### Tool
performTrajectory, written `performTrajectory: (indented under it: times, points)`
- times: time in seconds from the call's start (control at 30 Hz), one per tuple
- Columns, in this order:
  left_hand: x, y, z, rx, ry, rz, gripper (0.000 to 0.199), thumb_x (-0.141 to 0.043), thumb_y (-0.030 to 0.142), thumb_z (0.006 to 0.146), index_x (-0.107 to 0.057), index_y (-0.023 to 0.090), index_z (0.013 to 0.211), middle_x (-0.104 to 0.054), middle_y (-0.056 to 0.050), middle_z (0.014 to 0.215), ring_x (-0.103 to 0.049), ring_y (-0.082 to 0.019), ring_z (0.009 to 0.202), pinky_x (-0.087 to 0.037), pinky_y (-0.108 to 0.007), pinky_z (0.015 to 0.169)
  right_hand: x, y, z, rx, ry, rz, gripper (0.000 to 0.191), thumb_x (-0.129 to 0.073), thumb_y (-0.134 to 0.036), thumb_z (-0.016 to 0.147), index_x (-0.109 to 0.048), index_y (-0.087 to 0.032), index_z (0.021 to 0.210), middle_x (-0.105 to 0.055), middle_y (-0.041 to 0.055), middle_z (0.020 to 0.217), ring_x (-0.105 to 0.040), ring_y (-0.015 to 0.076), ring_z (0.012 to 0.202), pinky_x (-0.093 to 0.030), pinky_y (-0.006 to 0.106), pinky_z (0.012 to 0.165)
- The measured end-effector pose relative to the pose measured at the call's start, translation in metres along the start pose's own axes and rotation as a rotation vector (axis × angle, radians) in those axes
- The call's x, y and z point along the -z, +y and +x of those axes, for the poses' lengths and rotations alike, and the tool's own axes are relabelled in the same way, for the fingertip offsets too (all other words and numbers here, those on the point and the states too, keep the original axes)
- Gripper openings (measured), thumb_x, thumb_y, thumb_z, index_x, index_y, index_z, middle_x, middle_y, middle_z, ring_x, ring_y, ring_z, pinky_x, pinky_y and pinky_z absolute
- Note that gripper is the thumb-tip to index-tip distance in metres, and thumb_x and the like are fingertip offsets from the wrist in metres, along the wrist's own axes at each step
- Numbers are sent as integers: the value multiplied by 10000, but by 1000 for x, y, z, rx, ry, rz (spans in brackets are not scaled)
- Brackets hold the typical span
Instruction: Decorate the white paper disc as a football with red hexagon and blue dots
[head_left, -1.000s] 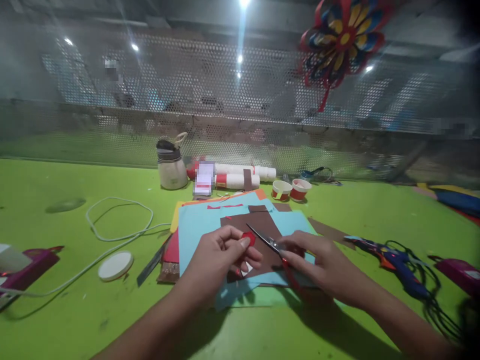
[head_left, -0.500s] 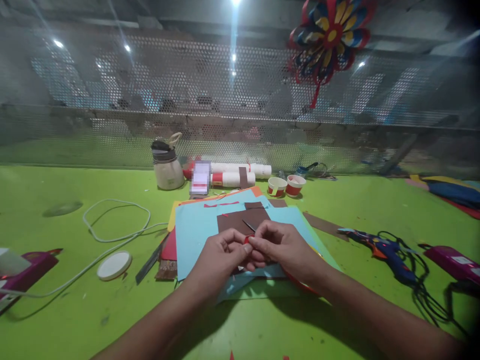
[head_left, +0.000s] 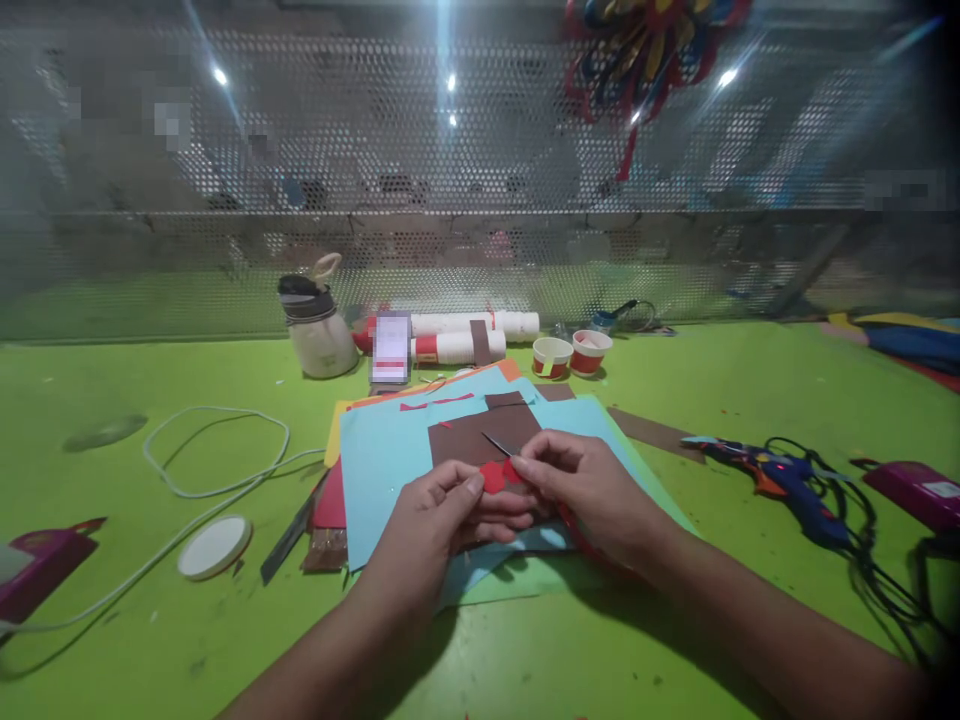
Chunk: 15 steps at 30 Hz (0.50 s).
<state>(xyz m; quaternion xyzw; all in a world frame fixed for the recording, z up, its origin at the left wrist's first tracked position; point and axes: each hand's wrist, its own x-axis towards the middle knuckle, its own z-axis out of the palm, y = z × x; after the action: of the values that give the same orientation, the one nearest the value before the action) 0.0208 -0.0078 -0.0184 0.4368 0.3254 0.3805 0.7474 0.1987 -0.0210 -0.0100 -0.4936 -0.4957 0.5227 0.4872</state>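
Over the stacked paper sheets, my left hand pinches the left edge of a small red paper piece with a scalloped outline. My right hand has its thumb and forefinger closed on the right side of the same piece. Scissors lie in my right hand too, their dark blades pointing up and left and the red handles partly hidden under the palm. Behind the fingers a brown sheet rests on light blue paper.
A blue glue gun with black cords lies at right. A bottle, phone, stacked white cups and two small paper cups stand behind. At left are a white lid, a cable and a dark blade-like strip.
The red piece now shows spread out between my hands; before, it was bunched and mostly covered by my fingertips. My hands are slightly farther apart. The camera view has shifted a little.
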Motion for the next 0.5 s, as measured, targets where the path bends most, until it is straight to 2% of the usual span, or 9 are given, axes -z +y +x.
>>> performTrajectory:
  times: [0.1,0.2,0.5]
  points:
    - [0,2,0,7,51,-39,212,-664,321,872,-545,151,828,-771,-139,890,-735,-190,747,-552,-293,740,12,4,7,-6,60,87,333,-757,-446,747,-594,-156,775,-619,-27,606,-542,80,528,-443,215,526]
    - [1,4,-1,3,81,-46,227,-691,329,852,-568,141,822,-769,-138,896,-724,-176,745,-547,-277,737,19,6,13,-11,68,101,353,-781,-445,719,-591,-149,750,-640,-13,616,-566,86,531,-448,211,510]
    - [3,2,-1,6,114,-11,311,-774,405,771,-622,147,857,-767,-109,884,-716,-192,773,-543,-294,758,14,-2,2,-60,10,32,332,-765,-443,741,-610,-157,804,-650,-10,598,-575,89,518,-457,219,527]
